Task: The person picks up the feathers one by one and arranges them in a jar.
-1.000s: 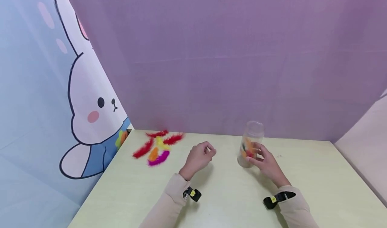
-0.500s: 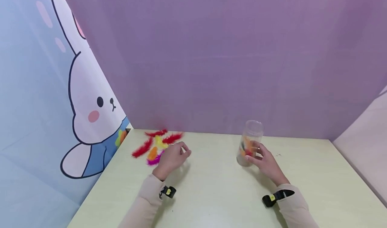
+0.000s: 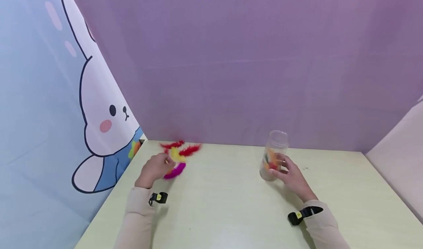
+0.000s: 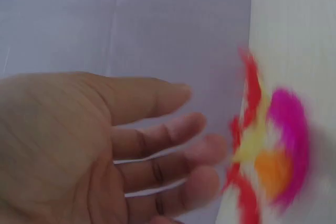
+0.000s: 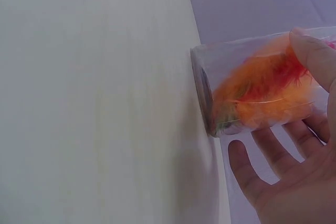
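Observation:
My left hand (image 3: pixel 154 169) hovers over the feather pile at the table's left, its fingers loosely bent with nothing between them. Beside it lie a purple feather (image 3: pixel 176 171), a yellow feather (image 3: pixel 177 155) and a red feather (image 3: pixel 190 150). An orange feather (image 4: pixel 274 174) shows in the left wrist view; in the head view the hand mostly covers it. At the right, a clear jar (image 3: pixel 277 141) stands upright with orange, red and some green feathers inside. My right hand (image 3: pixel 293 177) grips its side, thumb and fingers on opposite sides.
The pale table (image 3: pixel 228 205) meets a purple cloth backdrop (image 3: pixel 231 76) behind. A blue curtain with a rabbit print (image 3: pixel 109 116) hangs at the left. A pale panel (image 3: pixel 400 139) borders the right side.
My left hand has moved left from the table's middle to the feathers, covering one red feather and most of the orange one. My right hand and the jar stay put.

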Demonstrator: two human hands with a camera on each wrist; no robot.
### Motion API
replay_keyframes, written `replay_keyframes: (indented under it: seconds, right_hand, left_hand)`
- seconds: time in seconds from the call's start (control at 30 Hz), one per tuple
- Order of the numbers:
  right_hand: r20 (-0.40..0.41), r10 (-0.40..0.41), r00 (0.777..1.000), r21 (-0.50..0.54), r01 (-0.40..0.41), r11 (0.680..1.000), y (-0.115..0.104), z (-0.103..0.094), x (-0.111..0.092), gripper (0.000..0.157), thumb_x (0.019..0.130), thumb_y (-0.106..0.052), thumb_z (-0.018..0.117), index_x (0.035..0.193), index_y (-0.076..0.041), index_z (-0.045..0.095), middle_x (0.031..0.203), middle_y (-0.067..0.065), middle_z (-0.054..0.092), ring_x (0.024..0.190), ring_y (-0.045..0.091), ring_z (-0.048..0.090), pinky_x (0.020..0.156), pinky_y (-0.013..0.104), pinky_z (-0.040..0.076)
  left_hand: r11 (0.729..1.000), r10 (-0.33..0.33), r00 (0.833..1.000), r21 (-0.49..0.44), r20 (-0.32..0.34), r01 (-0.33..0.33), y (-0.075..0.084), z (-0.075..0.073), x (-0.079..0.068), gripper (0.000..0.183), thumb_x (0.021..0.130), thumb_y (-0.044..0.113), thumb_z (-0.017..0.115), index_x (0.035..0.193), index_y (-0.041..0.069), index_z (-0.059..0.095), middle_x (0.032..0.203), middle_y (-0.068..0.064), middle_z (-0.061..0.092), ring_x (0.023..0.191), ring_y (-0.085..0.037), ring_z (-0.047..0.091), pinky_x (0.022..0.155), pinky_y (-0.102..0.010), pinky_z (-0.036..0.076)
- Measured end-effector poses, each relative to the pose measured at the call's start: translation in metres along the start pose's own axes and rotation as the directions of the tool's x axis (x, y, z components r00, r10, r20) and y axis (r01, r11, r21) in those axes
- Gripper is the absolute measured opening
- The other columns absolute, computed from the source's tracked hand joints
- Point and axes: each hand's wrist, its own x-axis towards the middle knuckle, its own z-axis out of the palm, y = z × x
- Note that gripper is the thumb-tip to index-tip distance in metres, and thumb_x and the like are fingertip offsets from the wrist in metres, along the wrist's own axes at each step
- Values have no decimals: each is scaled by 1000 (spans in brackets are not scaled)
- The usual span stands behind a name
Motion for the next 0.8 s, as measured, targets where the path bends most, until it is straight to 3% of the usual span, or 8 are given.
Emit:
replay_keyframes:
  seconds: [0.17, 0.23, 0.4, 0.57, 0.8]
  right_hand:
    - [-1, 7, 1000, -20, -7, 1000, 2, -1, 2, 78, 95, -38, 73, 157, -13, 32, 156, 21, 40, 141, 43, 44, 111, 60, 44]
    - [-2, 8, 1000, -25, -8, 1000, 3, -1, 3, 79, 95, -38, 73, 158, -12, 32, 157, 22, 39, 142, 44, 43, 111, 60, 43]
    - [-5, -1, 1000, -30, 1, 1000, 4, -1, 4, 79, 95, -36, 73, 158, -10, 32, 157, 23, 39, 142, 45, 43, 112, 60, 43]
    - [-5, -10, 1000, -31, 9, 999, 6, 0, 6, 77, 96, -32, 73, 157, -9, 32, 156, 24, 40, 141, 45, 44, 111, 59, 44]
    - [7, -6, 1000, -5, 6, 1000, 14, -1, 12, 79, 95, -33, 73, 158, -11, 32, 157, 23, 39, 142, 45, 44, 111, 60, 44]
  left_hand:
    - [998, -57, 998, 24, 37, 56, -12, -4, -2, 20, 93, 24, 73, 99, 6, 67, 86, -7, 64, 76, -22, 55, 62, -32, 45]
    - [996, -73, 996, 50, 45, 71, -16, -5, -2, 17, 93, 21, 71, 88, 6, 65, 79, -5, 60, 70, -21, 51, 60, -31, 43]
    - [984, -154, 983, 109, 97, 143, -21, -4, -1, 28, 91, 21, 71, 69, 9, 58, 62, -2, 42, 57, -17, 41, 55, -30, 36]
    - [972, -207, 969, 143, 137, 188, -26, -2, -1, 24, 90, 24, 72, 76, 5, 67, 62, -2, 45, 58, -17, 44, 56, -31, 39]
    - [976, -195, 970, 121, 144, 179, -27, 2, 2, 15, 87, 13, 67, 74, 5, 67, 61, -3, 47, 60, -19, 48, 57, -31, 40]
